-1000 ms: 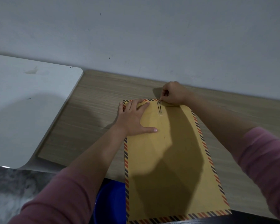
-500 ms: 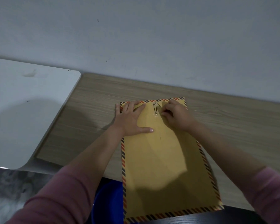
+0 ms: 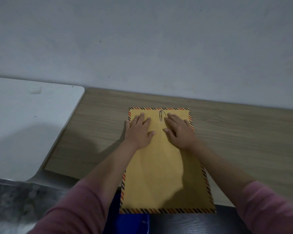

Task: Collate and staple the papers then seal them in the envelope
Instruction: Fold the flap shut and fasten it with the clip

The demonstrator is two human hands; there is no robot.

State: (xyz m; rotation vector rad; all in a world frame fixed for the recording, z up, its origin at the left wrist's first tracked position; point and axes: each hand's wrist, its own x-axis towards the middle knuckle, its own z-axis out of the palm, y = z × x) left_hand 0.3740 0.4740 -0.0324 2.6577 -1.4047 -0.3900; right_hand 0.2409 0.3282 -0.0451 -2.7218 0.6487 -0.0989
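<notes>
A brown envelope with a striped red and dark border lies flat on the wooden table, its near end hanging over the table's front edge. A string clasp sits at the middle of its far end, with the flap down. My left hand lies flat, fingers straight, on the envelope's far left part. My right hand lies flat on the far right part, just right of the clasp. No loose papers or stapler show.
A white board with rounded corners lies to the left, overlapping the table's left edge. A grey wall rises right behind the table. A blue object shows below the table's front edge, under the envelope.
My right hand left the clasp at the far edge, where its fingers were curled, and now lies flat on the envelope. My left hand stayed flat on the far left part.
</notes>
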